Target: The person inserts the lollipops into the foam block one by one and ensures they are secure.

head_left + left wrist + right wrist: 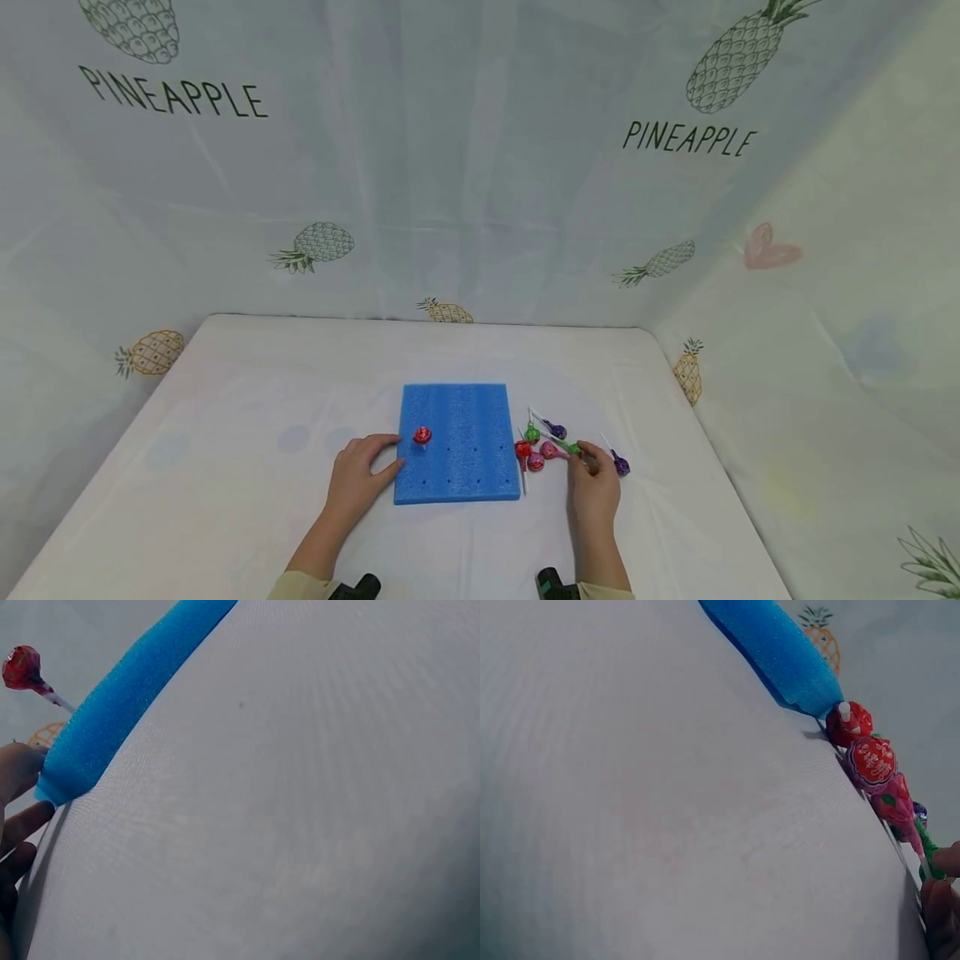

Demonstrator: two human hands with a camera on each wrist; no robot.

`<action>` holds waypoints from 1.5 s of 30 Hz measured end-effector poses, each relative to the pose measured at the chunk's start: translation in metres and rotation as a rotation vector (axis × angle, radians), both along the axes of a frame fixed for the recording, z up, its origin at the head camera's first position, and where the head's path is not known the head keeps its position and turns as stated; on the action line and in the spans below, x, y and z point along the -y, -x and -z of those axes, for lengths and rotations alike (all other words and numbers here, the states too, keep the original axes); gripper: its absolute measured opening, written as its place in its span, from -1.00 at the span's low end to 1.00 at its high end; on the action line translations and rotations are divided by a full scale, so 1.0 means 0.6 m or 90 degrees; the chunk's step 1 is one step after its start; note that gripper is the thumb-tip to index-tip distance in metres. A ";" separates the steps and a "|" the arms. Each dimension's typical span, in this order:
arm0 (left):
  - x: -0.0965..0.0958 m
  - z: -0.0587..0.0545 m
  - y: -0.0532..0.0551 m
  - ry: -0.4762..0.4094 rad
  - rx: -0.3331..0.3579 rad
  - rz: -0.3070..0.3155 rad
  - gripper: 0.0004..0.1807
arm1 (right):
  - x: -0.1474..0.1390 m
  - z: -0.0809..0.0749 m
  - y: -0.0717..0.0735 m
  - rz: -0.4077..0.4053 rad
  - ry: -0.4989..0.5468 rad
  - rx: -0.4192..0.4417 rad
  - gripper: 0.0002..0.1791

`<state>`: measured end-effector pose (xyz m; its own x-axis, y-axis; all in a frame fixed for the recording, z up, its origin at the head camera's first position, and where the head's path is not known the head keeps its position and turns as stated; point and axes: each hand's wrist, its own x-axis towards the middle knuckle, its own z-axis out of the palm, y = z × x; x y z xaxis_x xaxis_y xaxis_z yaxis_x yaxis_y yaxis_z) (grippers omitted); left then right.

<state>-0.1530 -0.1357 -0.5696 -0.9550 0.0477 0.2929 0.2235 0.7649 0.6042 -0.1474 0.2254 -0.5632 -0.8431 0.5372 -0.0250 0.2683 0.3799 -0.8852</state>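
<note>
A blue foam board (465, 425) with small holes lies on the table. One red lollipop (422, 435) stands upright in it near the left side. My left hand (358, 477) rests against the board's left edge, thumb and forefinger spread and touching it. To the right of the board, my right hand (596, 492) pinches a green lollipop (574, 448) between thumb and fingers, at the edge of a pile of wrapped lollipops. In the right wrist view, a red lollipop (849, 724), a red-and-purple one (871, 763) and a pink one (894, 801) lie in a row beside the fingertips.
Another green lollipop (532, 433) and a purple one (557, 431) lie at the back of the pile. A second purple lollipop (621, 464) is just right of my right hand. A white cloth covers the table (300, 400), and pineapple-print curtains (450, 167) surround it.
</note>
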 end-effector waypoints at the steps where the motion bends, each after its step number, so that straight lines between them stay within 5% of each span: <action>1: -0.001 -0.001 0.000 -0.003 -0.003 0.002 -0.59 | -0.001 -0.003 -0.001 0.001 0.022 -0.003 -0.71; 7: -0.005 -0.002 -0.001 -0.005 -0.015 0.005 -0.59 | -0.004 -0.031 -0.007 0.003 0.140 -0.046 -0.67; 18: 0.002 -0.001 -0.002 -0.001 -0.001 0.006 -0.60 | 0.043 -0.056 -0.015 -0.023 0.178 -0.059 -0.69; 26: 0.002 0.001 -0.002 0.000 -0.009 -0.002 -0.59 | 0.080 -0.067 -0.015 -0.149 0.081 -0.126 -0.72; 33: 0.001 -0.001 -0.002 0.000 -0.006 0.002 -0.60 | 0.105 -0.064 -0.012 -0.187 0.164 -0.164 -0.74; 45: 0.002 -0.001 -0.002 0.000 -0.004 0.010 -0.59 | 0.146 -0.066 -0.006 -0.221 0.212 -0.234 -0.73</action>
